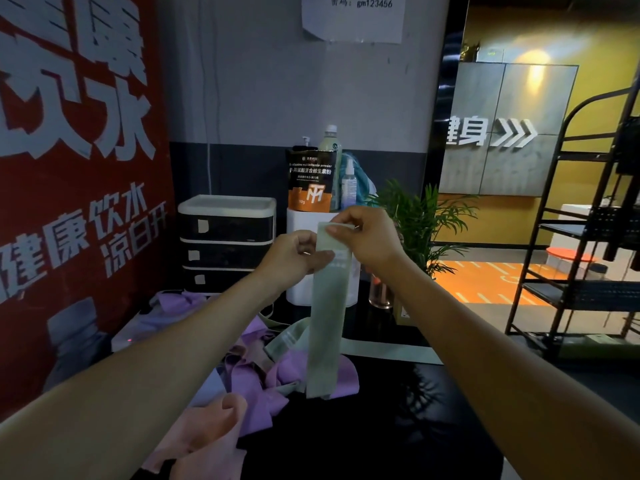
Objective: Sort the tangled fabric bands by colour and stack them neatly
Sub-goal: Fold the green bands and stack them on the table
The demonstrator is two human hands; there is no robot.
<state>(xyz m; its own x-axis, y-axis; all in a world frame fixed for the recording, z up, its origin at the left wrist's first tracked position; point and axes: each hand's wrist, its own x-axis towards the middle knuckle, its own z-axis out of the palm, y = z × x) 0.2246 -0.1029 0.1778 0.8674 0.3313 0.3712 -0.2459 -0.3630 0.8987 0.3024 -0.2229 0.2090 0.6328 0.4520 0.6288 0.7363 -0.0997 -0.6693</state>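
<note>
Both hands are raised together: the left hand (294,252) and right hand (367,237) pinch the top of a green band (327,313), hanging free above the purple bands (263,372); separating step, next probably folding it flat and starting a green stack

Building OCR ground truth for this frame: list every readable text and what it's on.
"gm123456": white paper notice on the grey wall; the characters before it are blurred.
"健康饮水" and "凉白开": white lettering on the red wall banner.
"multivitamin powder": black and orange powder pouch; its smaller lines are too small to read.
"身" with arrows: lit white sign on the grey panel.
Labels on the pale green fabric band and the black drawer unit: unreadable.
</note>
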